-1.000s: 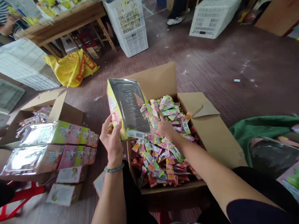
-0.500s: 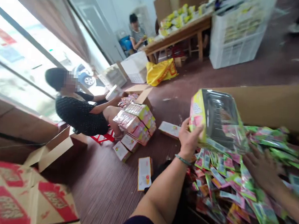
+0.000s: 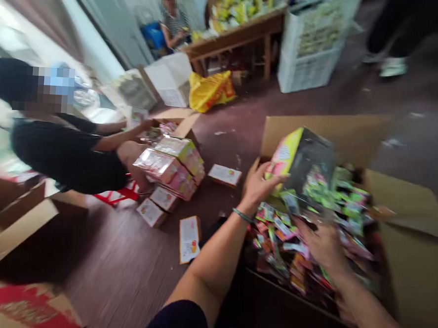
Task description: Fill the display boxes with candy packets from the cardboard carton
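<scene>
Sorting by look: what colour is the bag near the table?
Yellow bag with red print, head view.

display box (image 3: 297, 161): yellow-green, pink | sachets (image 3: 308, 224): pink, green, orange | bag (image 3: 210, 90): yellow, red print | crate (image 3: 310, 46): white

Right hand (image 3: 321, 242) apparently drawn back across sachets (image 3: 285, 227); blurred.

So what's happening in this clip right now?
A person's left hand holds a small display box tilted over a big cardboard carton full of colourful sachets. Their right hand rests in the sachets, blurred. To the left, a co-worker in black sits on the floor beside a stack of filled boxes.
</scene>
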Demonstrator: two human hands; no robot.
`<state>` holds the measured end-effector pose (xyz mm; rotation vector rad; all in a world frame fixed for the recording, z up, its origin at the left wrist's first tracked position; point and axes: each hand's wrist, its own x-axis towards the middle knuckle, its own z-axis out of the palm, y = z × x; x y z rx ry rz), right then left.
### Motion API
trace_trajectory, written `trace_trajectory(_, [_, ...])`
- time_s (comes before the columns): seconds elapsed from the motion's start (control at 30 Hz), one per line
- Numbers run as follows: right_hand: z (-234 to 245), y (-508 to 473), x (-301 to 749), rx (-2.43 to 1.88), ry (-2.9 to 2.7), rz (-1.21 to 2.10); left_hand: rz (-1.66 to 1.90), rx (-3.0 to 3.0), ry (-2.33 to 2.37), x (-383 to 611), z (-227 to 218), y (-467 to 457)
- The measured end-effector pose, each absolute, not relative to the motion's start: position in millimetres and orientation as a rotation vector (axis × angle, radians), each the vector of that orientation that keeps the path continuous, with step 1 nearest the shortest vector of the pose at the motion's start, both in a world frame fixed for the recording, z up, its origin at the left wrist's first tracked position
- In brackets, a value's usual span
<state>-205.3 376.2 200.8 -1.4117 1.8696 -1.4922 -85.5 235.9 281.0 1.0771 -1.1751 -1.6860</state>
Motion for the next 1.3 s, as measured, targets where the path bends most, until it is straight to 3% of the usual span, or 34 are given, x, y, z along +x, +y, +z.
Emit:
trace_trajectory(0.2, [232.5, 362.2, -215.2, -1.335, 1.981, -1.654, -1.946, 1.0, -1.163, -97.7, 285.0, 213.8])
trace_trajectory(0.3, [245.4, 361.6, -228.1, -1.363, 2.054, -1.768, -1.692, 1.013, -1.116, -97.7, 282.2, 198.5])
trace_trajectory(0.43, [232.0, 357.3, -262.8, -1.343, 2.221, -1.673, -1.268, 0.968, -1.012, -84.9, 283.6, 179.9])
trace_trajectory(0.6, [201.6, 310.0, -298.6, -1.312, 2.506, -1.092, -1.256, 0.931, -0.802, -70.3, 280.6, 167.2])
trace_trajectory(0.73, [184.6, 265.8, -274.9, -1.304, 2.313, -0.339, -1.383, 0.894, -0.754, -73.4, 284.6, 171.2])
trace_trajectory(0.83, [169.0, 269.3, -227.8, -1.426, 2.213, -0.104, -1.355, 0.877, -0.667, -77.0, 292.4, 174.0])
trace_trajectory(1.1, [149.5, 320.4, -137.5, -1.546, 2.1, -0.155, -1.641, 0.873, -0.817, -84.8, 305.2, 187.5])
trace_trajectory(1.3, [187.4, 328.7, -162.9, -1.369, 1.895, -0.609, -2.079, 0.828, -0.973, -82.7, 294.6, 220.7])
